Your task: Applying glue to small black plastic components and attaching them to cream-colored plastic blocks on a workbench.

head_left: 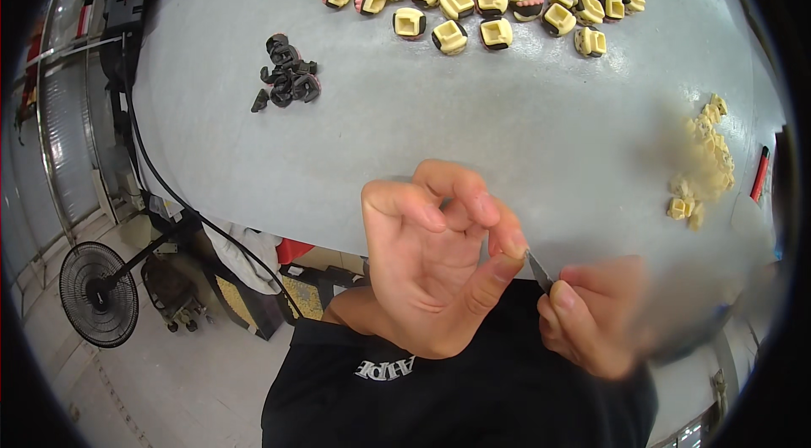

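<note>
In front of my body, my left hand (435, 258) is raised palm up, with its thumb and forefinger pinched together. Whatever they hold, if anything, is too small to make out. My right hand (591, 313) grips a small pointed metal blade (540, 270) between thumb and fingers. The blade's tip meets the pinched fingertips of the left hand. At the far side of the grey table (380, 118) lie many small cream doll-head pieces (492, 0) with square hollows, some with black and pink parts. A blurred patch hides some of the right side.
A small heap of black pieces (291, 76) lies at the table's left. On the right are cream scraps (716, 152) and a red pen-like tool (760, 173). A black fan (99, 294) stands on the floor at left, near a black cable (182, 199) and bins of yellowish bits (302, 296).
</note>
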`<state>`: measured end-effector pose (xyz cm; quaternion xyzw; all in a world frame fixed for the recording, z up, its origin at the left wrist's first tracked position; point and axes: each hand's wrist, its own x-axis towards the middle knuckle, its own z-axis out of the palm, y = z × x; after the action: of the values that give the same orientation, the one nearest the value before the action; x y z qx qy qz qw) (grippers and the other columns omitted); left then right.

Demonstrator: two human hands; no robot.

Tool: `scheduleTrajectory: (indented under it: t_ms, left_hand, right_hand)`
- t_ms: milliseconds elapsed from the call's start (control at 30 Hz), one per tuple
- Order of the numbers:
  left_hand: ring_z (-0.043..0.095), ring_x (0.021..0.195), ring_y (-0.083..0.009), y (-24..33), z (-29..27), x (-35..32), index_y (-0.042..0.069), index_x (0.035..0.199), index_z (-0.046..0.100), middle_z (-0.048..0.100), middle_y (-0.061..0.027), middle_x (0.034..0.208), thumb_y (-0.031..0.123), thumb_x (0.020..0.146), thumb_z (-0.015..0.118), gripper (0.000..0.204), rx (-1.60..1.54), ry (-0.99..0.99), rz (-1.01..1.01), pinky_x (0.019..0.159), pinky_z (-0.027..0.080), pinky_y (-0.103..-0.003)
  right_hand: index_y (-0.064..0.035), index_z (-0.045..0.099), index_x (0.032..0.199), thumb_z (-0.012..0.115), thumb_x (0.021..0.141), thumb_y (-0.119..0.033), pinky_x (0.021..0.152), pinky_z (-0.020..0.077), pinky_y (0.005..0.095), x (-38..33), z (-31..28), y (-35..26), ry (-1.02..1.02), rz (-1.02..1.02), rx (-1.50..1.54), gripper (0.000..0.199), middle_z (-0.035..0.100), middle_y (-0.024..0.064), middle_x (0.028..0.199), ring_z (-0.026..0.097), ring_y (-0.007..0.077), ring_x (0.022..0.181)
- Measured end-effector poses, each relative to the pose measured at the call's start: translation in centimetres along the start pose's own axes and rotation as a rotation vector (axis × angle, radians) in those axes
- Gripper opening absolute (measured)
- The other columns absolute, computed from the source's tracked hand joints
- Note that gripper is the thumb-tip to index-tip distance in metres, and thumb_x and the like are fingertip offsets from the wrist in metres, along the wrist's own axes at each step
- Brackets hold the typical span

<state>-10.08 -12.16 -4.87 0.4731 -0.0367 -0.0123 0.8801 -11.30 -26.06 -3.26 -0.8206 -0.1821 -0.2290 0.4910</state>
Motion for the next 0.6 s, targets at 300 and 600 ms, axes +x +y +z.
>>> scheduleTrajectory:
  t_ms: [300, 600]
  left_hand:
    - [0.055, 0.083, -0.0173, 0.2, 0.0, -0.1, 0.013, 0.105, 0.026, 0.038, -0.0142, 0.105, -0.021, 0.072, 0.053, 0.054, 0.007, 0.000, -0.030, 0.068, 0.041, -0.025]
    - [0.056, 0.078, -0.0181, 0.2, -0.1, 0.0, 0.012, 0.104, 0.027, 0.039, -0.0159, 0.104, -0.021, 0.072, 0.054, 0.053, 0.063, -0.016, 0.003, 0.064, 0.042, -0.025]
  right_hand:
    - [-0.0114, 0.070, 0.080, 0.077, 0.058, -0.018, 0.045, 0.0294, 0.0209, -1.1, -1.4, 0.0, -0.010, 0.014, 0.011, 0.024, 0.047, -0.0055, 0.061, 0.049, 0.0104, 0.061]
    - [-0.0114, 0.070, 0.081, 0.077, 0.059, -0.019, 0.044, 0.0290, 0.0211, -0.4, -0.6, 0.8, -0.027, 0.021, 0.025, 0.024, 0.047, -0.0055, 0.061, 0.049, 0.0106, 0.061]
